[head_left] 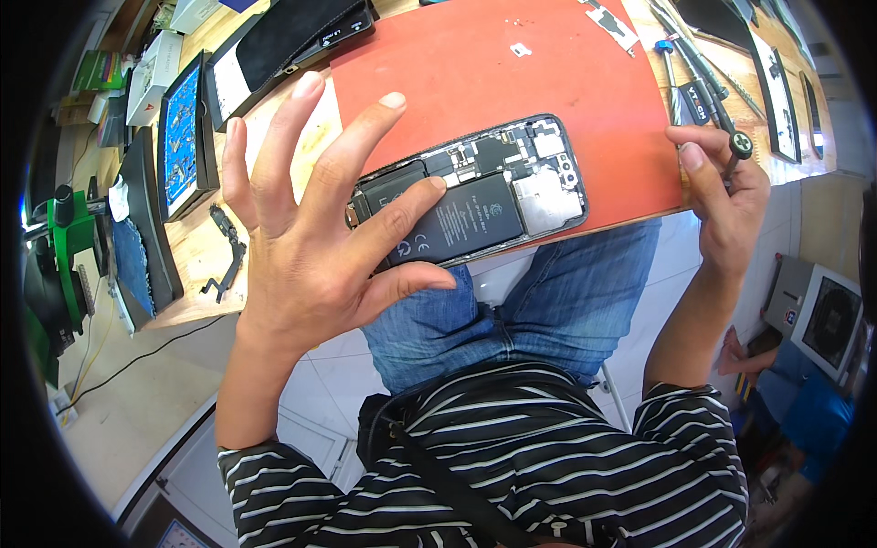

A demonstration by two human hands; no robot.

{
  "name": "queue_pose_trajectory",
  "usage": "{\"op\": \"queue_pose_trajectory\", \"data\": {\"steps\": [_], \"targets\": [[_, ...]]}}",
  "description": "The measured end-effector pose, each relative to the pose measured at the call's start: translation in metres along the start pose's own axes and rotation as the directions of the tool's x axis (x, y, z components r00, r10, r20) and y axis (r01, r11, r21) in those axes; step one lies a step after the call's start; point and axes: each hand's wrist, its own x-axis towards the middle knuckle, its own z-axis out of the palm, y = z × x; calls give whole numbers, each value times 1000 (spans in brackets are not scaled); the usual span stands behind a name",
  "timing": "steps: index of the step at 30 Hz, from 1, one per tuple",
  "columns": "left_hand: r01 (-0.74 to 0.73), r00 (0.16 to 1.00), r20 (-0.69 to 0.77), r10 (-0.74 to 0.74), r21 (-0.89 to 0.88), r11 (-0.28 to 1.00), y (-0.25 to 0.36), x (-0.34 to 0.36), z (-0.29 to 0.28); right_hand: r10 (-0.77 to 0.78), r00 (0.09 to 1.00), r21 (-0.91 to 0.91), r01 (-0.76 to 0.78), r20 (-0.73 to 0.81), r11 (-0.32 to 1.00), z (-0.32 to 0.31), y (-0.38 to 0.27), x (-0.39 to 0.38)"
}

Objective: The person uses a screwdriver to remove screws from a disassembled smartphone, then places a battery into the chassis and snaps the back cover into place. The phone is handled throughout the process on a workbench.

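Note:
An opened smartphone (539, 212) lies on the orange mat, its black battery (475, 219) and circuit boards exposed. My left hand (315, 247) is over its left end with the fingers spread. The index fingertip presses on the phone by the battery's upper edge, and the thumb lies along the near edge. The other three fingers are raised off it. At the mat's right edge, my right hand (726, 187) is closed around a small screwdriver (739, 146) with a round black cap. The screwdriver's tip is hidden by the fingers.
The orange mat (438, 82) carries small metal parts (612, 26) at its far right. Beyond its right side lie several slim tools (699, 64). A tray of blue-backed parts (183, 128), a black case (292, 55) and a loose flex cable (228, 247) lie to the left.

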Motion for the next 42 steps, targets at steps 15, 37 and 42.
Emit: {"op": "queue_pose_trajectory", "data": {"steps": [15, 37, 42], "targets": [[-9, 999, 33, 8, 21, 1000, 0, 3, -3, -11, 1000, -16, 11, 1, 1000, -3, 0, 2], [43, 998, 47, -38, -114, 993, 21, -11, -1, -53, 998, 66, 55, -32, 996, 2, 7, 2], [46, 999, -9, -50, -222, 974, 53, -22, 14, -82, 996, 72, 83, -21, 994, 3, 8, 0]]}}
